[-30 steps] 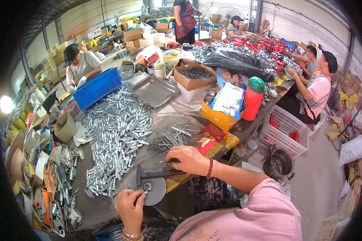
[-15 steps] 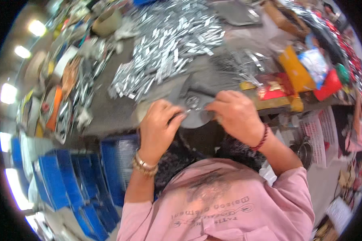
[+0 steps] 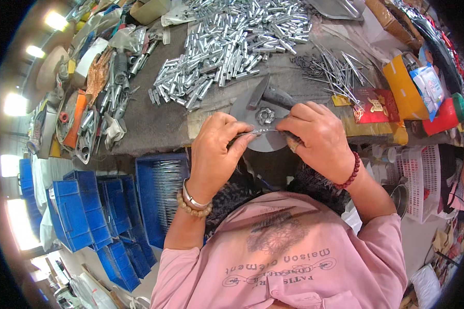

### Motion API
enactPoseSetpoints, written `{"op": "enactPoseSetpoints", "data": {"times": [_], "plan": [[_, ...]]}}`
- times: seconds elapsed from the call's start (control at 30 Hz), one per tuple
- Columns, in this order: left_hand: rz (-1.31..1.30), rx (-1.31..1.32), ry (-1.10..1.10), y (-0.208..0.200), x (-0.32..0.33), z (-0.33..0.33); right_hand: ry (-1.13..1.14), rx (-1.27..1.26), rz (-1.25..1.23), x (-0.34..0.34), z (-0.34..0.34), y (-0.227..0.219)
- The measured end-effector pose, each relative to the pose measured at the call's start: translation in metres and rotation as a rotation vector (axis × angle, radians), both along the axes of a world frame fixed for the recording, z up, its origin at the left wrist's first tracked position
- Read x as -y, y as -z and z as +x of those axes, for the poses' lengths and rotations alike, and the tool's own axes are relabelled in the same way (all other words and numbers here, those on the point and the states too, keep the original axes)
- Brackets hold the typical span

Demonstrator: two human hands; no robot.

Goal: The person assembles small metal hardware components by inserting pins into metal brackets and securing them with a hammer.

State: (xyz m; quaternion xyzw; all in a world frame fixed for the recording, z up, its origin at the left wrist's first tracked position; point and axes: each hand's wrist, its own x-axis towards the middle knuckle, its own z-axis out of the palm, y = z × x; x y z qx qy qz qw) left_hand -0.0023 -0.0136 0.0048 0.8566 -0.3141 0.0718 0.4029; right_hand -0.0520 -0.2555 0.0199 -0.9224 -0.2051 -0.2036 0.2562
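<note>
From here, the one camera, on the person's head, faces steeply down from near above the fingers (image 3: 237,126), catching shirt (image 3: 288,257) behind them, bench (image 3: 154,118) beyond.

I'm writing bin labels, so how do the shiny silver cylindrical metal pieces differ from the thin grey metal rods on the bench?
The shiny silver cylindrical metal pieces are short and stout; the thin grey metal rods are longer and slimmer. The pieces form a broad pile; the rods lie in a smaller heap to its right. Both look metallic and lie loose on the dark workbench.
</note>
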Motion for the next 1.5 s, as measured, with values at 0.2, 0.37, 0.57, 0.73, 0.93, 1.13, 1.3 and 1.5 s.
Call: {"op": "enactPoseSetpoints", "data": {"times": [0.2,0.37,0.57,0.73,0.93,1.13,1.3,1.5], "plan": [[-0.009,-0.044,0.009,0.002,0.0,0.001,-0.024,0.001,0.023,0.004,0.002,0.005],[-0.057,-0.058,0.009,0.008,0.0,0.001,-0.038,0.012,0.03,0.007,0.007,0.009],[-0.113,-0.052,0.014,0.011,0.005,0.0,-0.071,-0.001,0.052,-0.001,0.01,0.01],[-0.086,-0.14,0.0,0.004,-0.002,-0.005,-0.08,0.001,0.036,0.003,0.01,0.007],[-0.071,-0.159,-0.019,0.002,0.001,-0.005,0.311,-0.018,-0.066,0.069,0.045,-0.011],[-0.081,-0.132,-0.01,-0.001,0.007,-0.002,0.313,0.007,-0.18,0.082,0.072,-0.001],[-0.045,-0.053,-0.034,0.002,0.003,-0.006,0.243,-0.083,-0.487,0.073,0.101,0.021],[-0.067,-0.115,-0.04,0.0,0.002,-0.012,0.167,0.049,-0.531,0.065,0.099,0.015]]}}
